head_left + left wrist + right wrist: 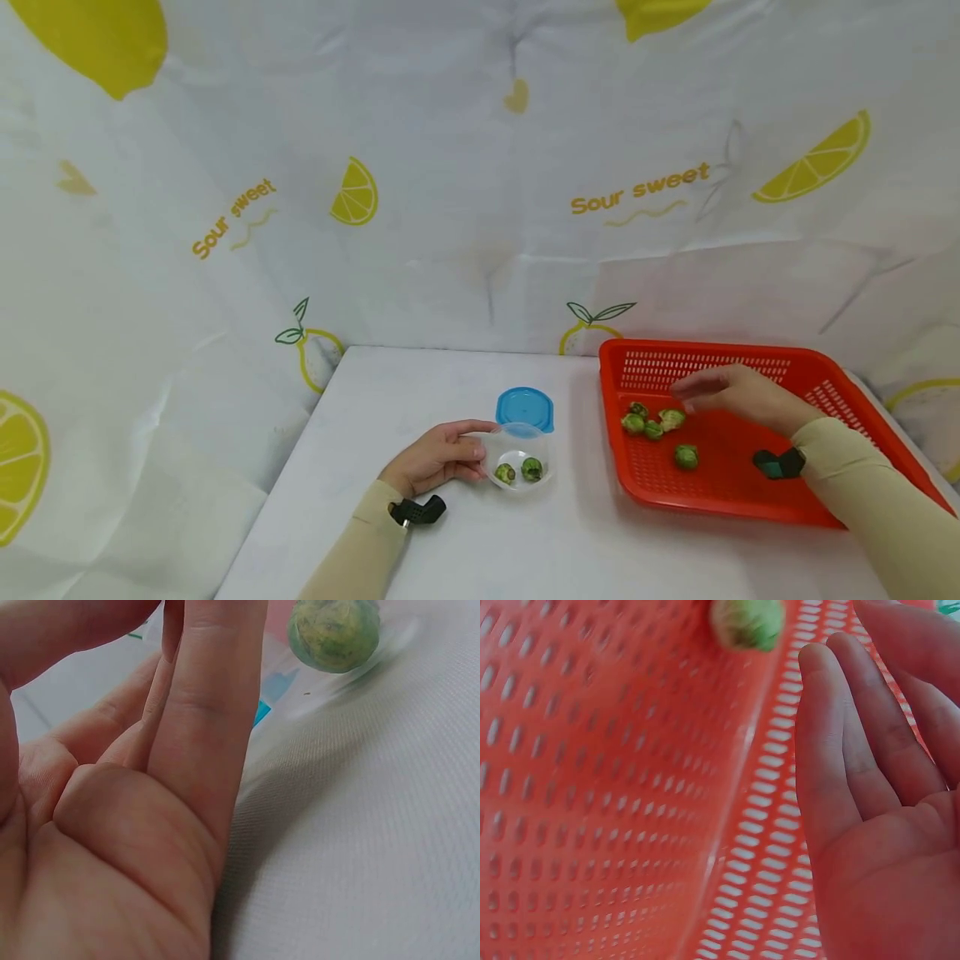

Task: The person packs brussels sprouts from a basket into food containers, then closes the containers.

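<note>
My left hand (442,458) holds a small clear plastic container (491,450) by its left side, thumb and fingers at the wall. Two Brussels sprouts, a paler one (506,473) and a greener one (532,469), lie inside it. Over the red basket (720,496), my right hand (731,393) hovers with loosely extended fingers and nothing in them. Several Brussels sprouts (672,419) are grouped at the basket's left side, and a single sprout (686,457) sits nearer the front. In the right wrist view a blurred sprout (748,622) shows apart from the fingers.
A blue lid (524,407) lies on the white table (442,375) just behind the clear container. The basket has raised, slotted walls and stands at the right. Behind the table hangs a lemon-print cloth (450,275).
</note>
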`<action>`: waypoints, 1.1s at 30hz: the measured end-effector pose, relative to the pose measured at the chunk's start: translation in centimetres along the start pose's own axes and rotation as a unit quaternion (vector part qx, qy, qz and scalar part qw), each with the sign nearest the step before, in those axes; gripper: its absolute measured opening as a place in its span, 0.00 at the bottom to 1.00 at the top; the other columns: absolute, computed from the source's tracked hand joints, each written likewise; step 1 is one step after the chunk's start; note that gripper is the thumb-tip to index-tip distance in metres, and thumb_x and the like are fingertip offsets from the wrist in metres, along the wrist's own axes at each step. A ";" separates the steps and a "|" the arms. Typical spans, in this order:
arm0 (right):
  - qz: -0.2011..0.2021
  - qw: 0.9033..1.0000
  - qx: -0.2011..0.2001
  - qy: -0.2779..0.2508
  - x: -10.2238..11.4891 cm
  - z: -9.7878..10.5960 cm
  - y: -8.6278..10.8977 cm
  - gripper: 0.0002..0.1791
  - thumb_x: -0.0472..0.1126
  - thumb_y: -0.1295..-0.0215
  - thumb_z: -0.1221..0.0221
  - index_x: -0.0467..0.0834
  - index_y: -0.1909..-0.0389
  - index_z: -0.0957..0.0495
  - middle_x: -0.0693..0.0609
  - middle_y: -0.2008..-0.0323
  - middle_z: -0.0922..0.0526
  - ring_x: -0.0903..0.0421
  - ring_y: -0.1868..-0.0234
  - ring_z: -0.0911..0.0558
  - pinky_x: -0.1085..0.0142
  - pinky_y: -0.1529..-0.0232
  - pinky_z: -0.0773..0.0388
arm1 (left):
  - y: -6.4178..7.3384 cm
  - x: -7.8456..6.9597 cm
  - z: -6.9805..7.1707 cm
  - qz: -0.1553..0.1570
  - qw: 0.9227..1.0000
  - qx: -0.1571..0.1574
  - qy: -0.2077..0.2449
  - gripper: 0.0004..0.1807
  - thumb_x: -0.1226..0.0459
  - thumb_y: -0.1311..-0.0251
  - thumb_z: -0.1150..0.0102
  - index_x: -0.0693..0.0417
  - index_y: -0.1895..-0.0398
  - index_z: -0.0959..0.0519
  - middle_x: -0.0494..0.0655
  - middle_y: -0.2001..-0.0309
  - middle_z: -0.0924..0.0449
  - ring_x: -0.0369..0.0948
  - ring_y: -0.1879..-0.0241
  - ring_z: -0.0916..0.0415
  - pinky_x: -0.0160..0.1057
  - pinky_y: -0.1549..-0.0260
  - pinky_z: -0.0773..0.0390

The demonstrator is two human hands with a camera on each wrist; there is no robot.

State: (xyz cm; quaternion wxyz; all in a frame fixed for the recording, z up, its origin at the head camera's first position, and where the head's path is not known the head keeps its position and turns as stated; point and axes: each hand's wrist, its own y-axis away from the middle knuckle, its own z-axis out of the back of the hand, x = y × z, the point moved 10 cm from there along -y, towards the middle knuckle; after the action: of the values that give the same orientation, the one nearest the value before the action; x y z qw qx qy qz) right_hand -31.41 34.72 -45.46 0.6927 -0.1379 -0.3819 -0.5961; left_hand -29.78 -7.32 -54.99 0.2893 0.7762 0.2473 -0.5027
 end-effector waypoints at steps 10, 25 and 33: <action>-0.009 0.999 0.031 0.000 -2.2 -0.7 -1.4 0.26 0.45 0.26 0.32 0.38 0.32 0.18 0.40 0.38 0.13 0.43 0.37 0.15 0.38 0.34 0.17 | -0.1 -0.2 -0.1 -0.006 1.000 0.006 0.009 0.31 0.70 0.24 0.39 0.60 0.20 0.32 0.45 0.62 0.12 0.37 0.62 0.10 0.35 0.56 0.08; -0.019 0.999 0.046 0.018 -2.9 -1.7 -1.9 0.25 0.47 0.29 0.30 0.42 0.35 0.15 0.44 0.39 0.12 0.49 0.41 0.15 0.37 0.34 0.19 | 0.1 0.1 0.2 -0.001 1.000 0.006 0.003 0.31 0.69 0.23 0.40 0.59 0.20 0.33 0.45 0.61 0.12 0.40 0.61 0.08 0.36 0.55 0.08; -0.018 0.998 0.049 0.019 -2.7 -1.7 -2.3 0.24 0.46 0.29 0.29 0.41 0.36 0.14 0.44 0.41 0.11 0.51 0.42 0.15 0.38 0.34 0.18 | -0.1 0.0 0.1 0.000 1.000 0.007 0.007 0.32 0.69 0.24 0.39 0.59 0.19 0.33 0.45 0.62 0.11 0.39 0.62 0.09 0.34 0.56 0.08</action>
State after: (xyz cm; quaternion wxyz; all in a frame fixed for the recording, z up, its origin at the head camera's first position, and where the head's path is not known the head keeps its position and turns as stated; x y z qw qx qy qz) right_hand -32.87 34.98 -49.07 0.6950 -0.0855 -0.4002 -0.5912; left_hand -29.89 -7.33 -55.05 0.2819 0.7818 0.2461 -0.4988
